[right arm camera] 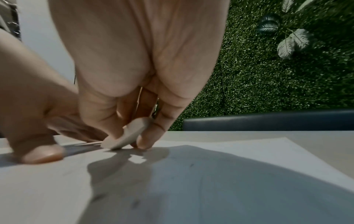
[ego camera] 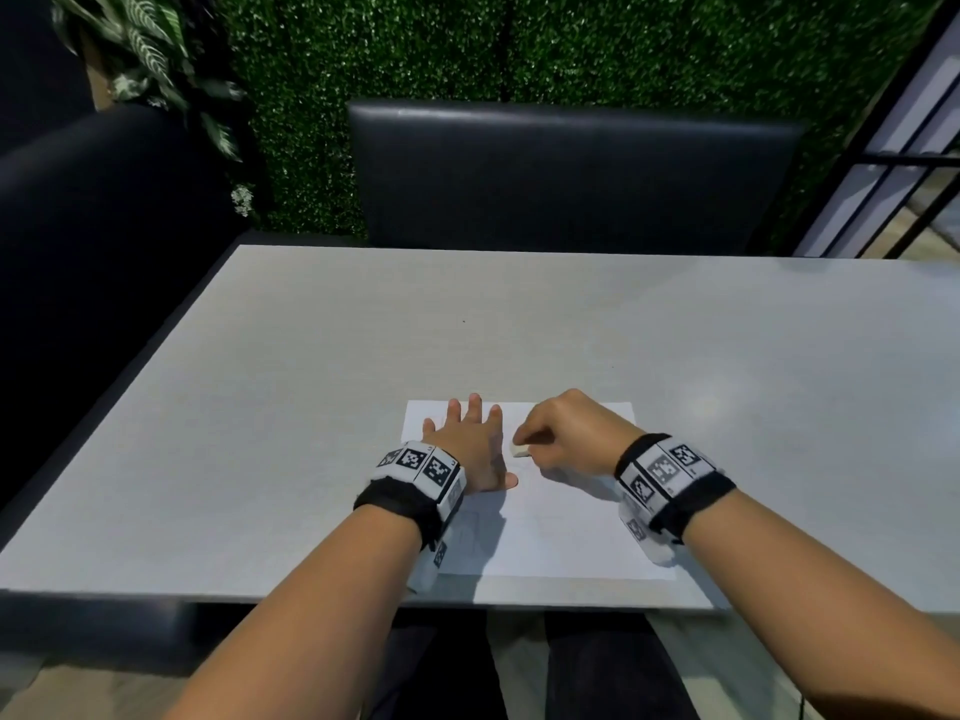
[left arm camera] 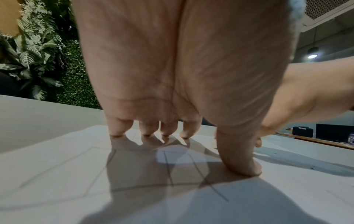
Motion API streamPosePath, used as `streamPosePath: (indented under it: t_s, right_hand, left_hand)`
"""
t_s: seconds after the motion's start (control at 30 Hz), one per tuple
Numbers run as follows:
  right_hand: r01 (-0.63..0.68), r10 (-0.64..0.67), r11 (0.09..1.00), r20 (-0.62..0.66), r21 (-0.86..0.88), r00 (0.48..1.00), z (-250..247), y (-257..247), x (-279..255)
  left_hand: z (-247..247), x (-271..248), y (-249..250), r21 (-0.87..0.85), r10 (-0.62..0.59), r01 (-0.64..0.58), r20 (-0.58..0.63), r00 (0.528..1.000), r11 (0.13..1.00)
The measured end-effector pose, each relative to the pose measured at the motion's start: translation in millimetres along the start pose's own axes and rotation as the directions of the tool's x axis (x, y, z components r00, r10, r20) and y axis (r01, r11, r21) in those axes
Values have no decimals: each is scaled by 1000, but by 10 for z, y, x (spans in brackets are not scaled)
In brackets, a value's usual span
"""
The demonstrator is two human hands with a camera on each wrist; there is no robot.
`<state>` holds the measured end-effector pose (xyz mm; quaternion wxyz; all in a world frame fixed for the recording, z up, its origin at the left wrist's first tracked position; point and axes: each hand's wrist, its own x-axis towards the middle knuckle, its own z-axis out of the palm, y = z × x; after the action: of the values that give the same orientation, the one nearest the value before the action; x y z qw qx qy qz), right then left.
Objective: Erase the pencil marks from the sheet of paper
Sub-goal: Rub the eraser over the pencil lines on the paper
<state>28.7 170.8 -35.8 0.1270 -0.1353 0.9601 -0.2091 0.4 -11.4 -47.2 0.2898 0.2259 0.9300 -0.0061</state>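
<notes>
Lying nearest the table's (ego camera: 260,407) front edge, the sheet of paper (ego camera: 566,537) rests flat on the grey surface, with faint pencil marks (left arm camera: 168,169) visible in the left wrist view beneath the palm. Left hand (ego camera: 470,449): fingers straight and spread, pressed flat on the sheet's left half, thumb tip down on the paper. Right hand (ego camera: 566,433): fingers curled, pinching a small white eraser (ego camera: 520,450) between thumb and fingertips; the right wrist view shows the eraser's lower edge touching the paper just beside the left thumb. Both wrists carry marker-patterned bands. Beyond the table stands a dark upholstered bench (ego camera: 571,174), backed by an artificial green hedge wall (ego camera: 519,44).
</notes>
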Motion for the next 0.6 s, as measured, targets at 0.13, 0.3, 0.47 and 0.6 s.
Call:
streamPosePath:
  t_s: [0.13, 0.3, 0.47, 0.6]
  right_hand:
    - [-54, 50, 998, -101, -36, 994, -114, 24, 274]
    - [-25, 22, 998, -46, -50, 999, -128, -21, 176]
    - [27, -25, 998, 32, -61, 999, -51, -44, 27]
    - [-19, 13, 996, -64, -91, 998, -179, -22, 312]
  left_hand:
    - [-23, -32, -11, 7, 6, -6, 1, 1000, 1000]
    - [-25, -43, -18, -7, 10, -10, -5, 1000, 1000]
    - [-25, -40, -6, -6, 14, -14, -8, 1000, 1000]
    - [-26, -39, -18, -6, 5, -5, -2, 1000, 1000]
